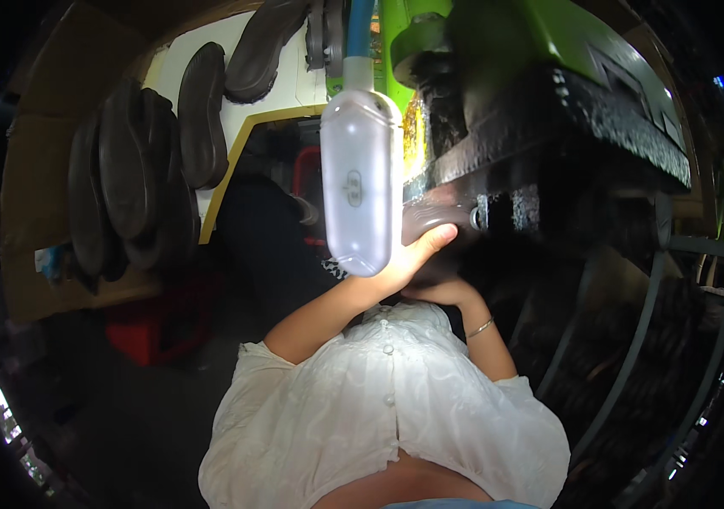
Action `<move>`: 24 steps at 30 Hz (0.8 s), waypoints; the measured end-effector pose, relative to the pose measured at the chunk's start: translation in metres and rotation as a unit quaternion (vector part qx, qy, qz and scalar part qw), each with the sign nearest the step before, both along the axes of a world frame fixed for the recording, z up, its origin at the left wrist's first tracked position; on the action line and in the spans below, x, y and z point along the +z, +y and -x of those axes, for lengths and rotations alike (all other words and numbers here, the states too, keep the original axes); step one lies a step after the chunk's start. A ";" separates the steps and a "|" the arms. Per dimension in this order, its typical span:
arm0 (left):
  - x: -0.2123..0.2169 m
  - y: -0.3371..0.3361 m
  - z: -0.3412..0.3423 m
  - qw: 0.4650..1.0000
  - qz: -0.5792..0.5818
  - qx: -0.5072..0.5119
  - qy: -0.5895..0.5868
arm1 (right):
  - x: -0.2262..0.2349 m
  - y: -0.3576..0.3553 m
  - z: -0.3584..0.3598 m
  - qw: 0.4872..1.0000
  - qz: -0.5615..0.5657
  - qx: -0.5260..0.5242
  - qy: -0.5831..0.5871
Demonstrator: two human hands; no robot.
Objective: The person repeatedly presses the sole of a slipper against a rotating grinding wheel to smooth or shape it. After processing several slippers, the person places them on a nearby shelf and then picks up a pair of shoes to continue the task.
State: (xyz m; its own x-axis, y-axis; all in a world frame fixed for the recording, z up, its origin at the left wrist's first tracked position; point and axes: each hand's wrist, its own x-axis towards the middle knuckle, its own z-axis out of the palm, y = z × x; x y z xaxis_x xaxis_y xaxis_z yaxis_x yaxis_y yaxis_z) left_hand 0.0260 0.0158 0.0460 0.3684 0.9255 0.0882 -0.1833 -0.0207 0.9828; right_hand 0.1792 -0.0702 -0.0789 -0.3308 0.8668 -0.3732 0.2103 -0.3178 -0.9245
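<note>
A brown shoe sole (pixel 437 218) is held up at a small round wheel part on the front of a green and black machine (pixel 549 42). My left hand (pixel 417 256) is closed round the sole, its thumb lying along the near side. Below it, my right hand (pixel 445 293) reaches in from the right with its fingers bent toward the sole's shaded lower part; its fingertips are hidden behind my left wrist. A translucent white lamp head (pixel 362 187) hangs in front and covers part of my left hand and the sole.
Several dark brown soles (pixel 130 161) lie on the white, yellow-edged table (pixel 290 89) at the left, beside cardboard (pixel 39 127). A red plastic container (pixel 145 331) stands lower left. Grey metal bars of a rack (pixel 644 322) rise at the right, with dark objects behind them.
</note>
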 end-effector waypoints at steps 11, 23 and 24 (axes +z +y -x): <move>-0.042 -0.011 0.029 0.999 -0.026 -0.006 -0.017 | 0.116 -0.032 -0.091 0.972 0.026 0.090 -0.216; -0.049 -0.017 0.027 0.973 0.132 -0.038 -0.187 | 0.215 0.032 -0.162 0.971 -0.154 -0.051 -0.174; -0.038 -0.016 0.035 0.965 0.184 -0.048 -0.181 | 0.208 0.037 -0.158 0.969 -0.165 -0.049 -0.175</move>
State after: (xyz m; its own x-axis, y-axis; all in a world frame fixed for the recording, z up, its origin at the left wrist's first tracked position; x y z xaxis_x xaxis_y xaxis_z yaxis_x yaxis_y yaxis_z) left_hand -0.0086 -0.0006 0.0083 0.4599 0.8822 -0.1012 -0.5006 0.3517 0.7910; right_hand 0.3376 -0.0333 0.1287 -0.1433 0.9791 -0.1445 0.5129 -0.0514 -0.8569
